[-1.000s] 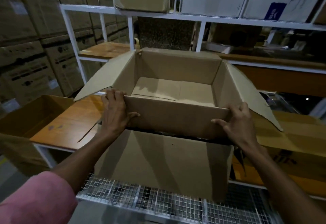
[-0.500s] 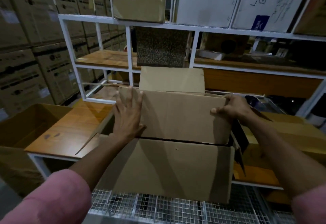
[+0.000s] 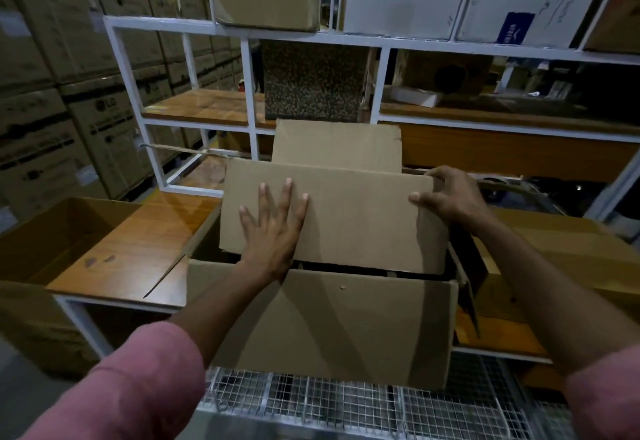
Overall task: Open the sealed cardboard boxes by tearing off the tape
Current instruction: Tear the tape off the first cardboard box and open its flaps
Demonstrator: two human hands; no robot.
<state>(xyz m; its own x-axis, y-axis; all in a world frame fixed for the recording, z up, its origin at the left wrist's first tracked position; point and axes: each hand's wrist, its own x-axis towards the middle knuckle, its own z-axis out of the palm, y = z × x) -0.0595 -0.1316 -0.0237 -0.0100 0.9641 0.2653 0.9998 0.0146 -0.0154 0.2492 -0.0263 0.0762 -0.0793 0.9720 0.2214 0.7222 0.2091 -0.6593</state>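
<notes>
Left grip presses flat, fingers straight, on the cardboard box flap; right grip curls round the flap's far right corner.

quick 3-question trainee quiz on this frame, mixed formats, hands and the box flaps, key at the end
1. True or false: the left hand lies flat with spread fingers on the near flap of the cardboard box.
2. Where does the right hand have its grip? A) the flap's far right corner B) the wire mesh shelf C) the white shelf frame
3. Fill in: behind the near flap, a second flap stands ____.

Key: 1 true; 2 A; 3 upright
</notes>
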